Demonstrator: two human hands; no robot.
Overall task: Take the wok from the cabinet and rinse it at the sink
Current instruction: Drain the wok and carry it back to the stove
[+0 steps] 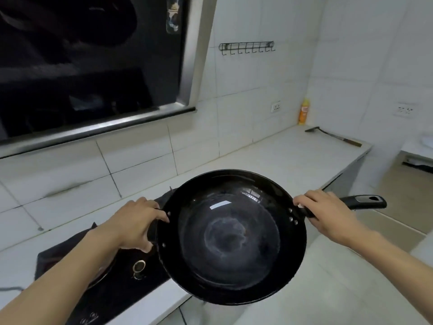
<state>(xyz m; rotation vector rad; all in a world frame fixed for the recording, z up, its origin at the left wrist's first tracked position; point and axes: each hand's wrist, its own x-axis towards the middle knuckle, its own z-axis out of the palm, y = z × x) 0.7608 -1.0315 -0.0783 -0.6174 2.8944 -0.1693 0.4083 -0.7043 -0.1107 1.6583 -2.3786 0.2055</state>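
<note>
Wok (230, 238), black and holding nothing, hangs level in the air over the near edge of the counter (269, 156), just right of the stove (112, 285). Left hand (133, 225) curls around its small side handle; right hand (328, 214) grips the long handle close to the rim.

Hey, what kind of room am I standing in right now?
Most likely a home kitchen: a gas stove set in a tiled counter, a range hood above it, and a black wok held in both hands.
</note>
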